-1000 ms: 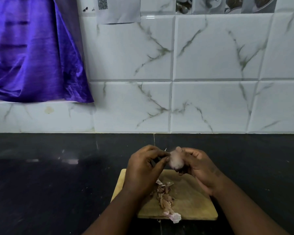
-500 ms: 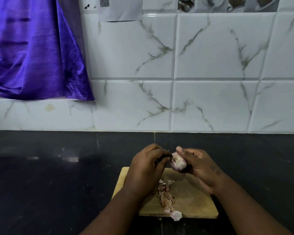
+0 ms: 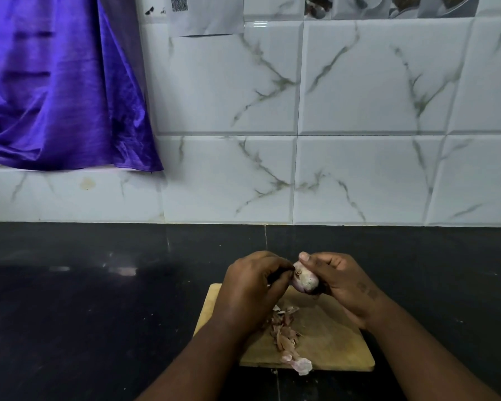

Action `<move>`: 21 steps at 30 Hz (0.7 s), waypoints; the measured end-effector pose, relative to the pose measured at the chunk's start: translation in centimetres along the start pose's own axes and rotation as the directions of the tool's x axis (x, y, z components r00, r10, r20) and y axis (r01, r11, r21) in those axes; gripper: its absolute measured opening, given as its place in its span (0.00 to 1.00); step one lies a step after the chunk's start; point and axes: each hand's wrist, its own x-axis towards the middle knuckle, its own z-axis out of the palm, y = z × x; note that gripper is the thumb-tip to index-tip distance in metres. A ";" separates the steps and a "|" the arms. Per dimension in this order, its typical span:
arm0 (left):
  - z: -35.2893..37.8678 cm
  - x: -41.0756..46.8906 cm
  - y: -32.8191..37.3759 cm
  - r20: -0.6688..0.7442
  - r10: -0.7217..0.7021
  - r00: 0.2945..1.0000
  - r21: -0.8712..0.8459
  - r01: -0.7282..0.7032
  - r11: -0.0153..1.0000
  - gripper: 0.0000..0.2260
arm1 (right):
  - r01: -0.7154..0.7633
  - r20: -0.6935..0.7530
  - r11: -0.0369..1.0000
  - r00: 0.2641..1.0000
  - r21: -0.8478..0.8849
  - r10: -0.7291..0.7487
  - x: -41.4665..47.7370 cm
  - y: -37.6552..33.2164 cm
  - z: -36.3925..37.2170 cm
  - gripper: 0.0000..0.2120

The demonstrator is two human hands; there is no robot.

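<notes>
so, a white marble-veined tiled wall [image 3: 359,96] fills the back, and the black stone countertop [image 3: 99,314] runs along its foot. a purple satin cloth [image 3: 55,96] hangs over the wall at the left. a wooden cutting board [image 3: 330,342] lies at the countertop's near edge, right of centre. both hands are raised over the board's far edge. the left hand [image 3: 252,287] has its fingers curled tight, thumb and forefinger tips pinching the root end of a pinkish bulb [image 3: 305,280]. the right hand [image 3: 339,279] cups the bulb from the other side, fingers wrapped under it and thumb laid over its top. the bulb is held clear of the board. papery peels [image 3: 284,328] lie from the board's middle to its near edge, where one pale piece [image 3: 301,366] overhangs.
</notes>
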 end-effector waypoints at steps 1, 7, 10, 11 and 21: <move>0.0 0.0 0.0 -0.001 -0.002 1.000 -0.001 0.002 1.000 0.05 | -0.002 0.002 1.000 1.000 0.002 0.002 0.0 0.0 0.0 0.21; 0.6 -0.2 0.2 -0.032 -0.119 0.992 -0.075 0.116 0.990 0.04 | -0.029 0.020 0.997 0.999 0.076 0.027 -0.1 -0.1 0.1 0.22; 0.8 -0.3 0.3 -0.027 -0.217 0.976 -0.205 0.207 0.956 0.03 | -0.020 0.013 0.996 1.000 0.084 0.019 -0.2 -0.3 0.2 0.20; 0.8 -0.3 0.3 -0.022 -0.221 0.975 -0.234 0.210 0.949 0.04 | -0.010 0.005 0.997 1.000 0.075 0.009 -0.2 -0.4 0.2 0.21; 0.2 -0.3 0.4 0.008 -0.009 1.000 0.087 0.008 0.996 0.02 | 0.012 -0.011 1.000 1.000 -0.008 -0.013 -0.2 -0.2 0.3 0.19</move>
